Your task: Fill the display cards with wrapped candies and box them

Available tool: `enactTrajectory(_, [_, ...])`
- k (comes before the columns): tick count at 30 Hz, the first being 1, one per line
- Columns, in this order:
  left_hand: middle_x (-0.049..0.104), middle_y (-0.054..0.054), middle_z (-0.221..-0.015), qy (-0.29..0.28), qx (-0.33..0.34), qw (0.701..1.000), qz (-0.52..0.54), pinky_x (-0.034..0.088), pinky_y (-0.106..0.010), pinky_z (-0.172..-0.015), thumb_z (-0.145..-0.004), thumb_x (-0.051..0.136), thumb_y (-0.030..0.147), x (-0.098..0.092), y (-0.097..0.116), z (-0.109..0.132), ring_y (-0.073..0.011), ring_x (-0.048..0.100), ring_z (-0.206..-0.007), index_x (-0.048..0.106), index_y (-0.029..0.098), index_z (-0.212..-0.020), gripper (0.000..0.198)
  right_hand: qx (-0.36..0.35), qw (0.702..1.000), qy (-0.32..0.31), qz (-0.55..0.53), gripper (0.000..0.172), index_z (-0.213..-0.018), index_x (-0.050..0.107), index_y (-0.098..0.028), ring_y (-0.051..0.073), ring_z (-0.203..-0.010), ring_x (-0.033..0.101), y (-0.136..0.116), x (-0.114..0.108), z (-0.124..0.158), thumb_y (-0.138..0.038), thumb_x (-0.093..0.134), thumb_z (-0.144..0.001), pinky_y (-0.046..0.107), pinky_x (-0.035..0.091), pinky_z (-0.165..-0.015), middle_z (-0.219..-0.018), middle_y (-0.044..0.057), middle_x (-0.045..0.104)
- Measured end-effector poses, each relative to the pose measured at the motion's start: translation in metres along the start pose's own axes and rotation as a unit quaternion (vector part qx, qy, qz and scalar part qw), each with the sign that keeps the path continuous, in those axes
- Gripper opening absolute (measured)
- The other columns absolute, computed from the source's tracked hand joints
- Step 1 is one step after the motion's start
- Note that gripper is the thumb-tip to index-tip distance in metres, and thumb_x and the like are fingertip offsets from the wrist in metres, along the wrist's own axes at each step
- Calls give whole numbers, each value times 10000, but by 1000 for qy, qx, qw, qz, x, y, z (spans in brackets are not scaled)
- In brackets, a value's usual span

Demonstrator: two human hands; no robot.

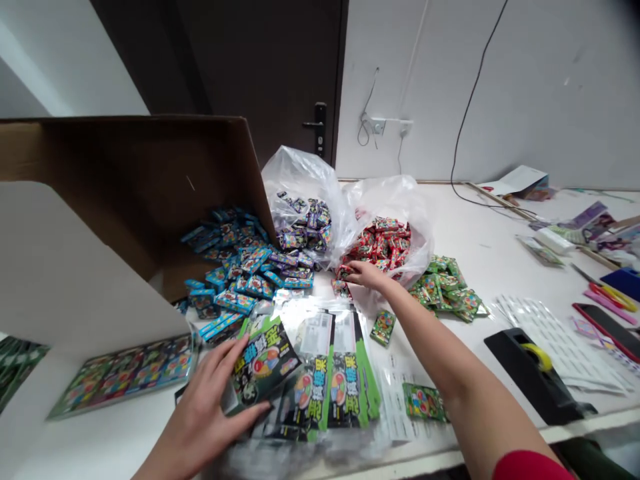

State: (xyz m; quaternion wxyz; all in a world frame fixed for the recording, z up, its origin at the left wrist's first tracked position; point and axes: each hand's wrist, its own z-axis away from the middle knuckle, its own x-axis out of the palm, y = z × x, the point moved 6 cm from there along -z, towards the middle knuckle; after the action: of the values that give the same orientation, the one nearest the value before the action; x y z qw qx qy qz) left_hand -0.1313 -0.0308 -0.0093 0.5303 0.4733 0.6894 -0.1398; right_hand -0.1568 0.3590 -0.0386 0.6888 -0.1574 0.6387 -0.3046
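Observation:
My left hand [205,415] grips a black-and-green printed packet [265,360] by its edge, on top of a stack of similar flat packets [320,393] with clear windows. My right hand [367,275] reaches far forward, its fingers spread at the lip of a clear plastic bag [395,200] full of small red packets [380,243]. Its fingertips are beside the red packets and hold nothing that I can see. A loose green box [383,328] lies just below that wrist.
A large open cardboard box [125,173] stands at the left, with spilled blue packets [240,267] at its mouth. Also nearby are a purple-packet bag [305,220], a green packet pile [445,287], a black tape dispenser [530,373], sticker sheets [560,340] and a phone [607,330].

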Motion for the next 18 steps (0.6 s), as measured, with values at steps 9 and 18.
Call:
enactTrajectory(9, [432, -123, -1364, -45, 3, 998, 44, 410, -508, -1062, -793, 683, 499, -4, 21, -15, -336, 455, -1262, 254, 272, -1486, 846, -130, 977, -122, -118, 280, -1116, 661, -218, 141, -751, 633, -32, 14, 83, -327, 594, -867, 287, 531, -715, -909, 11, 685])
enactTrajectory(18, [433, -132, -1367, -71, 2, 996, 48, 389, -512, -1076, -781, 701, 490, 0, 29, -2, -339, 438, -1271, 266, 245, -1489, 865, -43, 989, 112, 87, 524, -1201, 570, -123, 322, -1067, 592, -55, 36, 137, -449, 680, -806, 490, 473, -921, -1123, 185, 633])
